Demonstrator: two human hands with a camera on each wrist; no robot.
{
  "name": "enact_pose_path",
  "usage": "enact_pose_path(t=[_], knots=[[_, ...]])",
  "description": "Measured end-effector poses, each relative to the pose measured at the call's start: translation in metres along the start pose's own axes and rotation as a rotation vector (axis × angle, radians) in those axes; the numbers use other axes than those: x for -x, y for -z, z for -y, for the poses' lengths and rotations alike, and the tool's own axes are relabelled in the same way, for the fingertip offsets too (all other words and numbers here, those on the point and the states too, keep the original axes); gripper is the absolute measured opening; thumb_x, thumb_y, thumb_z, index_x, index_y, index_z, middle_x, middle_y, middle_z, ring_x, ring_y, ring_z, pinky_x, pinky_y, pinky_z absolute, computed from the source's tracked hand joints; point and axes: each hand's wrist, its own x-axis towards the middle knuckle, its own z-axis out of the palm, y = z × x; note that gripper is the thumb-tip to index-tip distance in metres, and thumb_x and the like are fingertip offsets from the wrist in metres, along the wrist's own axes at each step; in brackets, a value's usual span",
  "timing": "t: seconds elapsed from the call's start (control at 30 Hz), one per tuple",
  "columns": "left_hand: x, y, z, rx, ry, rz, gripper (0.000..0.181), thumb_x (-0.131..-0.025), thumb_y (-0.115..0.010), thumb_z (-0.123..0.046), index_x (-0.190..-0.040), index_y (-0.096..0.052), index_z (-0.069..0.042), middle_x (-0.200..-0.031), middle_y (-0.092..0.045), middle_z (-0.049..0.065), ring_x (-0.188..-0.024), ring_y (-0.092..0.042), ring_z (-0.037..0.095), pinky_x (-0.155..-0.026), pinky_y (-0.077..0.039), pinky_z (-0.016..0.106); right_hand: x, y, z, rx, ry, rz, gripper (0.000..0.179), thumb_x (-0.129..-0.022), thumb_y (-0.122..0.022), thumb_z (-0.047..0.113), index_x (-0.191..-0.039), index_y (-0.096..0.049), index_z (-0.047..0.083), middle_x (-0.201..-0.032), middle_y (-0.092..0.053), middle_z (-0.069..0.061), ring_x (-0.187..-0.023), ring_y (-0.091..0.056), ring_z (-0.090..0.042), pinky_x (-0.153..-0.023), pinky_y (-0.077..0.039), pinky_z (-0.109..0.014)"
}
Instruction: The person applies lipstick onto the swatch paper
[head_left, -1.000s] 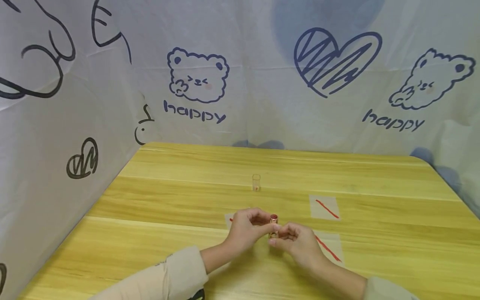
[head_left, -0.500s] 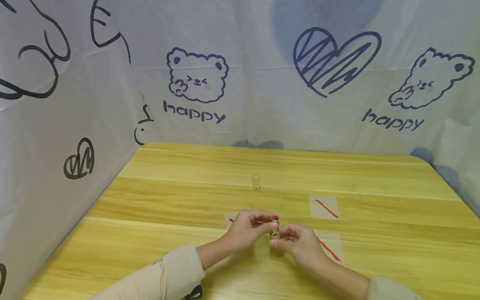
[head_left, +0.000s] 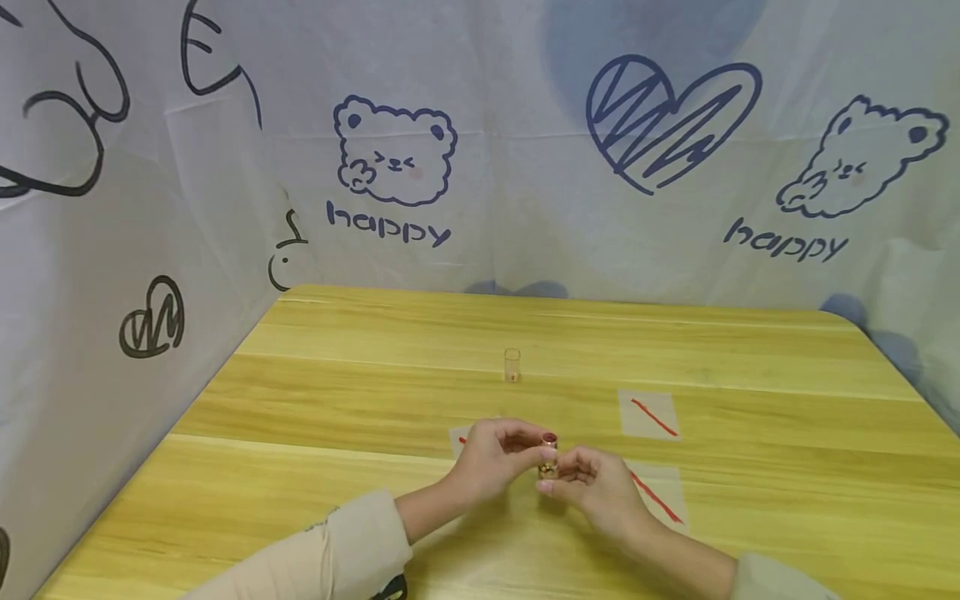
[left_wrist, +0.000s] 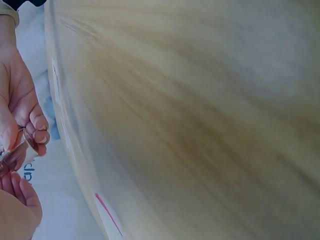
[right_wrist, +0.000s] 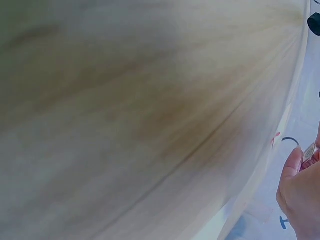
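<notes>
In the head view, a small lipstick stands roughly upright between the two hands, above the front middle of the table. Its top end shows dark red and its lower part is shiny gold. The left hand pinches the upper part between thumb and fingers. At the base, the right hand pinches it from the other side. The left wrist view shows the shiny tube between both hands at the left edge. A round pale label on the tube's end faces the right wrist camera. Farther back stands a clear cap.
The wooden table has pale paper squares with red lines: one at the right, one partly behind the right hand, another mostly hidden behind the left hand. A white cloth with drawings hangs behind.
The lipstick has tilted and turned slightly between the fingers, and its gold lower part shows more. Both hands keep nearly the same place; the clear cap has not moved.
</notes>
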Motion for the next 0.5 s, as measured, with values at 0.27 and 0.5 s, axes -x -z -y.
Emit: enact_pose_path(t=[0.27, 0.5], knots=[[0.0028, -0.0063, -0.0037, 0.003, -0.019, -0.118, 0.020, -0.079, -0.072, -0.010, -0.091, -0.069, 0.006, -0.096, -0.070, 0.021, -0.083, -0.069, 0.029, -0.071, -0.055, 0.018, -0.0010, -0.0026, 0.0028, 0.029, -0.027, -0.045, 0.025, -0.073, -0.077, 0.009, -0.087, -0.062, -0.005, -0.082, -0.067, -0.008, -0.071, -0.059, -0.008, -0.064, -0.052, -0.018], [0.0052, -0.0096, -0.0053, -0.055, -0.042, -0.181, 0.020, -0.078, -0.075, -0.014, -0.088, -0.071, 0.002, -0.091, -0.071, 0.017, -0.080, -0.069, 0.027, -0.069, -0.055, 0.016, -0.0008, -0.0038, 0.0033, 0.032, -0.039, -0.063, 0.025, -0.072, -0.078, 0.009, -0.086, -0.063, -0.004, -0.082, -0.067, -0.007, -0.072, -0.059, -0.009, -0.063, -0.051, -0.018]])
